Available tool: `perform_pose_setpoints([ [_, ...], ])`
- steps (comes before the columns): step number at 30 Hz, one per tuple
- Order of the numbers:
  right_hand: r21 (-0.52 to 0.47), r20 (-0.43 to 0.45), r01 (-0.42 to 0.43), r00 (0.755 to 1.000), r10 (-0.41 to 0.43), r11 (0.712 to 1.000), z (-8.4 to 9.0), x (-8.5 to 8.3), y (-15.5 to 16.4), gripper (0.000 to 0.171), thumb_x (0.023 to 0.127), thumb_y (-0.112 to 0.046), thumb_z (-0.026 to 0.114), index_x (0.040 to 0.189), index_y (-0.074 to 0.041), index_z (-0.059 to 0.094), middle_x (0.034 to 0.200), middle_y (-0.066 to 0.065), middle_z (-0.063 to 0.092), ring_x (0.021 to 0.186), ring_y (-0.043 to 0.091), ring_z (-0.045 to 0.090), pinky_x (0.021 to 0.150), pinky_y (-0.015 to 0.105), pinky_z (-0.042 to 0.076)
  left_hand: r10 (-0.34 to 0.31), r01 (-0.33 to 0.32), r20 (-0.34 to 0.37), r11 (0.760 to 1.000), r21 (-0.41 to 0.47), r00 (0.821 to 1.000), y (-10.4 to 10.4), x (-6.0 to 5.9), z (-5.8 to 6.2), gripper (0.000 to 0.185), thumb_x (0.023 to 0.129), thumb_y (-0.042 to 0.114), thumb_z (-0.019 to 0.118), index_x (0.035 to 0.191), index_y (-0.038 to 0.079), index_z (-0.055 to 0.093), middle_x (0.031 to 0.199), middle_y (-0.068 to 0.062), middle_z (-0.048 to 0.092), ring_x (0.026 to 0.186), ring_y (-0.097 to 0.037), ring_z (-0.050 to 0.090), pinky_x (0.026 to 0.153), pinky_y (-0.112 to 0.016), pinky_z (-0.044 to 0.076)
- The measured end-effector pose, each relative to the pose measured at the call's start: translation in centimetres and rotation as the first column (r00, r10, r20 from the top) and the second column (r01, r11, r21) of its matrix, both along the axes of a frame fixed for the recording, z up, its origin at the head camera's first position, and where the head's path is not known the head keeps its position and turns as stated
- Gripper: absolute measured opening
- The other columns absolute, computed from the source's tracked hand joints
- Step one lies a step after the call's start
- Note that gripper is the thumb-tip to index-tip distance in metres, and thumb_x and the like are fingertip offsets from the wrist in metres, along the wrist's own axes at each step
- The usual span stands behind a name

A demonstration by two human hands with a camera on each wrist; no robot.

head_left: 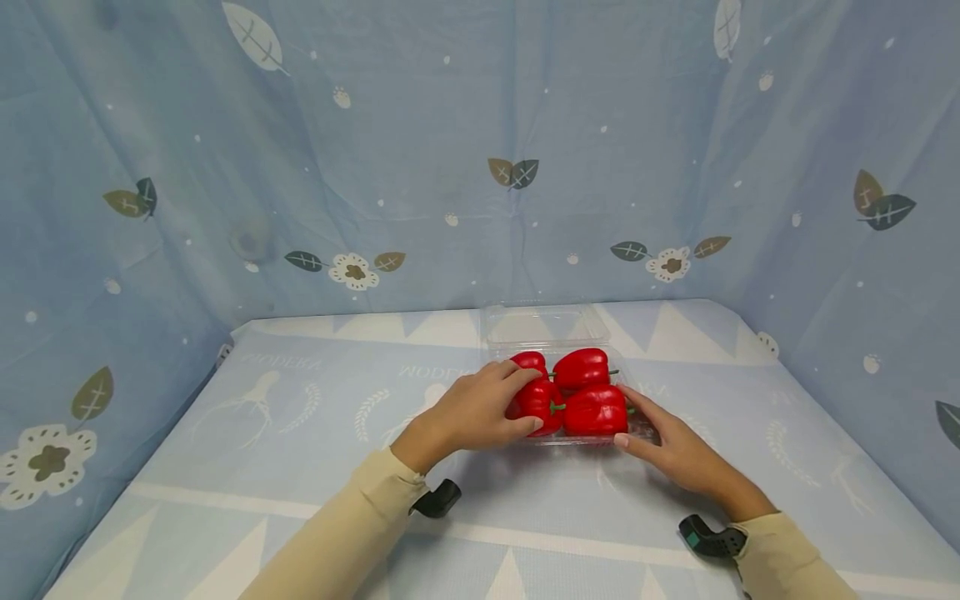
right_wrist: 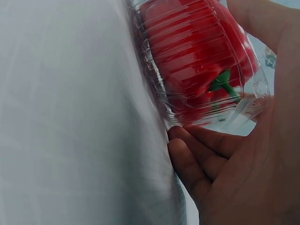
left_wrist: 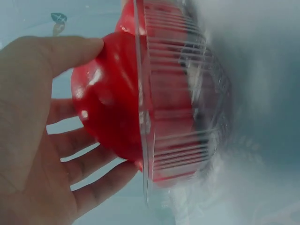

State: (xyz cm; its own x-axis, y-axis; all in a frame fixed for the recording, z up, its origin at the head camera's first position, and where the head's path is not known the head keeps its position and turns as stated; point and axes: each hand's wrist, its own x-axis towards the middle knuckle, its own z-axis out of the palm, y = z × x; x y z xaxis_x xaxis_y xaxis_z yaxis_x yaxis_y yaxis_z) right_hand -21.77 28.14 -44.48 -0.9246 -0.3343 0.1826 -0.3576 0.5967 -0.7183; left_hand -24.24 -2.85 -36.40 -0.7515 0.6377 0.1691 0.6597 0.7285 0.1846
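Observation:
Several red bell peppers with green stems lie in a clear plastic clamshell container (head_left: 581, 441). My left hand (head_left: 480, 410) holds the front left bell pepper (head_left: 538, 402), thumb at the front and fingers behind it. In the left wrist view, that bell pepper (left_wrist: 110, 101) bulges above the container's rim. On the other side, my right hand (head_left: 678, 450) grips the container's right end, beside the front right bell pepper (head_left: 596, 410). In the right wrist view, the fingers (right_wrist: 201, 154) lie low against the ribbed wall, and the thumb is up by the rim.
The container's clear lid (head_left: 547, 325) is folded back toward the rear curtain (head_left: 450, 125). A pale patterned cloth (head_left: 300, 458) covers the table. Blue curtains also stand along the left and right sides.

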Motion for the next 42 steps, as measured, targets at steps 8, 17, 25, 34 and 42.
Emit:
perform_pose_setpoints([
  [8, 0.006, -0.005, 0.003, 1.0, -0.003, 1.0, 0.0, 0.1, 0.0, 0.073, 0.091, -0.04, 0.062, 0.151, -0.02, 0.024, 0.139, 0.008, 0.047, 0.117, 0.025, 0.053, 0.096, 0.054, 0.042, 0.001, -0.001, -0.119, 1.0, -0.004, 0.993, 0.5, 0.3, -0.1, 0.054, 0.08, 0.05, 0.069, 0.126, 0.024, 0.056, 0.11, 0.004, 0.055, 0.095, -0.01, 0.051, 0.069, -0.026, 0.051],
  [17, 0.012, -0.01, 0.003, 1.0, -0.003, 1.0, 0.1, 0.0, 0.0, 0.073, 0.092, -0.038, 0.062, 0.151, -0.019, 0.024, 0.14, 0.008, 0.046, 0.117, 0.025, 0.052, 0.097, 0.054, 0.041, 0.03, -0.026, -0.141, 0.999, 0.025, 0.99, 0.7, 0.1, -0.4, 0.052, 0.078, 0.053, 0.071, 0.119, 0.024, 0.058, 0.103, 0.003, 0.053, 0.088, -0.009, 0.05, 0.063, -0.025, 0.048],
  [25, 0.017, -0.011, 0.009, 1.0, -0.009, 1.0, 0.2, 0.0, -0.1, 0.073, 0.091, -0.039, 0.062, 0.152, -0.021, 0.024, 0.139, 0.009, 0.047, 0.116, 0.026, 0.053, 0.096, 0.054, 0.042, 0.062, -0.06, -0.127, 0.998, 0.02, 0.99, 1.0, 0.1, -0.4, 0.055, 0.077, 0.055, 0.071, 0.121, 0.025, 0.058, 0.11, 0.003, 0.057, 0.09, -0.012, 0.054, 0.069, -0.028, 0.051],
  [34, 0.028, -0.006, 0.015, 1.0, -0.015, 0.999, 0.1, 0.0, -0.1, 0.073, 0.091, -0.042, 0.061, 0.151, -0.022, 0.024, 0.142, 0.009, 0.044, 0.118, 0.027, 0.052, 0.096, 0.056, 0.041, 0.112, -0.111, -0.113, 0.994, 0.016, 0.987, 1.4, 0.2, -0.3, 0.057, 0.074, 0.057, 0.073, 0.118, 0.022, 0.059, 0.1, 0.002, 0.061, 0.084, -0.012, 0.056, 0.066, -0.027, 0.052],
  [42, 0.024, 0.011, 0.013, 1.0, -0.013, 1.0, 0.1, 0.0, -0.1, 0.072, 0.092, -0.042, 0.06, 0.152, -0.024, 0.024, 0.144, 0.01, 0.041, 0.121, 0.029, 0.049, 0.098, 0.058, 0.039, 0.119, -0.119, -0.053, 0.993, -0.005, 0.992, 1.4, -0.1, -0.3, 0.058, 0.076, 0.058, 0.07, 0.12, 0.02, 0.061, 0.096, 0.004, 0.065, 0.082, -0.01, 0.057, 0.067, -0.029, 0.052],
])
